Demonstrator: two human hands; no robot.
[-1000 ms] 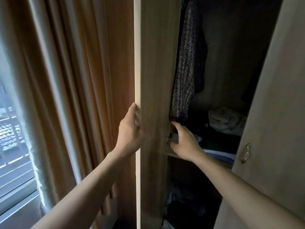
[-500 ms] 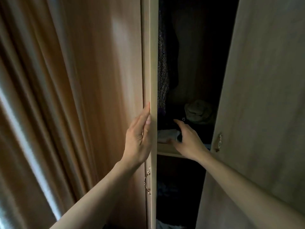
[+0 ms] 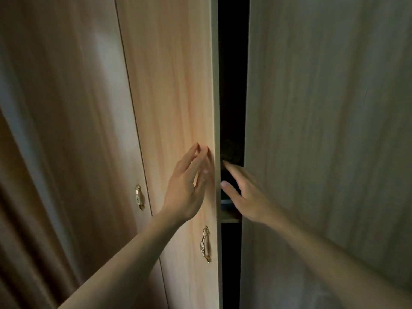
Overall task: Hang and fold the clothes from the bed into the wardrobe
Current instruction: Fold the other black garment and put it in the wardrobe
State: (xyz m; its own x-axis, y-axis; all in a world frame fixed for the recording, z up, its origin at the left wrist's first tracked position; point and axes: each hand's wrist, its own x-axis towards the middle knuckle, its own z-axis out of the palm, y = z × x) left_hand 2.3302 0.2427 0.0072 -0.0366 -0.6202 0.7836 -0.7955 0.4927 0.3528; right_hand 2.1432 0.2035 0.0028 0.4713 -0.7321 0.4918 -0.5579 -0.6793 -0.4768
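Now: wardrobe (image 3: 323, 108) nearly closed, narrow gap (image 3: 231, 85); clothes unseen, interior dark. Left hand (image 3: 187, 186) flat on left door (image 3: 174, 85); right hand (image 3: 245, 197) loose, empty, in gap. Likely step: closing. Next: withdraw right hand first

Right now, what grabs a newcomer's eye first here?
A narrow dark gap runs down the centre between the left door and the right door. The left hand rests straight-fingered on the left door beside its edge, and the right hand reaches open-fingered into the gap. A gold handle sits lower on the left door.
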